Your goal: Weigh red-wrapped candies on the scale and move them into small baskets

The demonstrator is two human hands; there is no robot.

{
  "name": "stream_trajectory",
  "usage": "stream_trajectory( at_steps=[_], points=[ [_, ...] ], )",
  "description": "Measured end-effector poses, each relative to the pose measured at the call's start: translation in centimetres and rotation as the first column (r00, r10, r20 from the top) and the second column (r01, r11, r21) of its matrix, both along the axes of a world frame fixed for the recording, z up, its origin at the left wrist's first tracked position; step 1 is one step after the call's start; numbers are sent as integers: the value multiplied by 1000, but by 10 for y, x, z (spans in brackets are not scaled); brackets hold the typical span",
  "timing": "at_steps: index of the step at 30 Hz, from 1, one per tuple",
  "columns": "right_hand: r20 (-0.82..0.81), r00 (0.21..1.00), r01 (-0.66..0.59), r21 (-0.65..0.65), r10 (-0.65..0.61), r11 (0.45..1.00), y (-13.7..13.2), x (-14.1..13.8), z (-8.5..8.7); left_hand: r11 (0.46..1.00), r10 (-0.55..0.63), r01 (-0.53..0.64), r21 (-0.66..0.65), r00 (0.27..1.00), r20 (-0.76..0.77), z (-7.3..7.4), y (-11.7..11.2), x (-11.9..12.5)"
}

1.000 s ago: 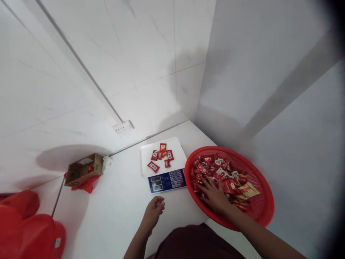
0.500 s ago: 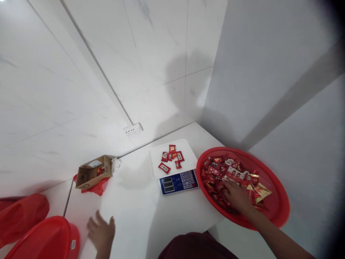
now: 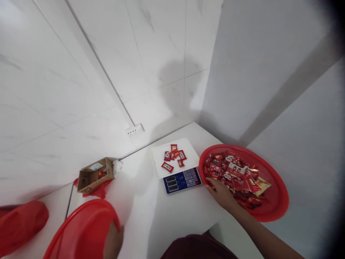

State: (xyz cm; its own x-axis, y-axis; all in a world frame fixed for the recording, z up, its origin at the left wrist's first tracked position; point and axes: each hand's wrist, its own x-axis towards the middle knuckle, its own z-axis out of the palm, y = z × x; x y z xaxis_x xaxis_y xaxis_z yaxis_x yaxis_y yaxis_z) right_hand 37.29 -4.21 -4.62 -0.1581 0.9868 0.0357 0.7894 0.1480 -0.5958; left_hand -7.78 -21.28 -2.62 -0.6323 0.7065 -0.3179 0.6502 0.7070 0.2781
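My left hand grips the right rim of a red plastic basin at the lower left; its fingers are partly hidden by the rim and blur. On the right, my right hand is closed at the near left rim of a round red mesh basket, thumb on the outer side. Small red wrapped packets fill much of this basket, with a gold one among them. Left of the basket, several red packets lie on the white pan of a digital scale.
An open cardboard box with a few packets stands on red plastic by the wall, beside crumpled white paper. Red bag-like plastic lies at far left. A power socket is on the wall above the white table.
My left hand has gone from open in the air to the basin's rim, and the basin has moved right. My right hand has drawn back from among the packets to the basket's left rim.
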Motion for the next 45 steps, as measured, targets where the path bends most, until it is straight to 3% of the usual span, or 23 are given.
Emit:
stream_trajectory(
  at_steps=[4,6,9,14,17,20,23,26,30,34,38,41,45],
  points=[
    [-10,1000,13,-17,-13,1000,2,-10,-8,980,-200,195,49,973,118,-12,19,75],
    [-5,1000,13,-29,-13,1000,2,-13,-11,944,-329,325,53,925,191,-10,28,108],
    [-9,1000,5,-49,-5,999,1,-12,-16,914,-387,405,-19,885,257,0,38,139],
    [-38,999,24,-91,-27,996,-7,-7,-27,891,-421,435,-129,899,123,11,47,145],
    [-33,998,46,-139,-51,989,-11,-9,-32,822,-568,565,-74,821,-47,16,62,144],
    [-11,997,77,-138,-79,987,-14,-14,-35,684,-723,730,-13,675,-151,23,99,151],
    [10,996,86,-112,-85,990,-15,-17,-37,550,-825,835,6,544,-155,27,150,162],
    [27,997,78,-87,-76,993,-16,-16,-38,502,-854,864,31,501,-141,26,196,170],
    [53,998,35,-74,-32,997,-19,-12,-41,464,-875,883,77,470,-114,23,229,172],
    [97,995,43,-56,-38,997,-18,-11,-38,509,-852,850,134,520,-66,23,241,167],
    [136,988,59,97,-72,994,-5,-21,-19,675,-716,699,234,698,-16,29,234,154],
    [88,996,-13,160,-1,987,13,-41,0,800,-538,502,329,843,23,37,208,135],
    [93,991,-105,56,99,993,41,-83,24,883,-335,290,369,940,64,38,155,108]
  ],
)
